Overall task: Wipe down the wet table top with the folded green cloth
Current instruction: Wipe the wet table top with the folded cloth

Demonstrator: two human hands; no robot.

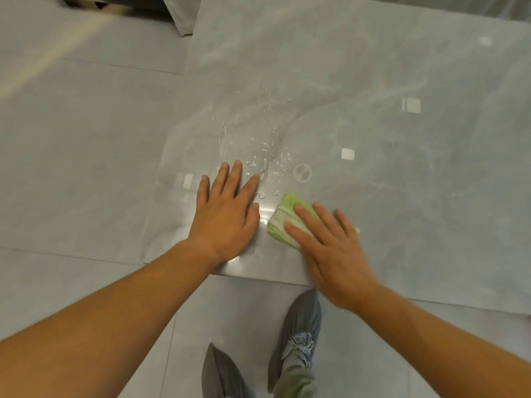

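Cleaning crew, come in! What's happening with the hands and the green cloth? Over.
Left hand flat on table top. Right hand pressing flat on green cloth. Water drops just ahead, unwiped. Left hand borders the wet patch.

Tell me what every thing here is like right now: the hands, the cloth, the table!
left hand, flat on the table, fingers straight, holding nothing.
right hand, fingers straight, pressing down on the cloth.
green cloth, folded, lying on the table under the right fingers.
table top, wet near the front edge.
water drops, scattered just beyond the left fingertips, not wiped yet.
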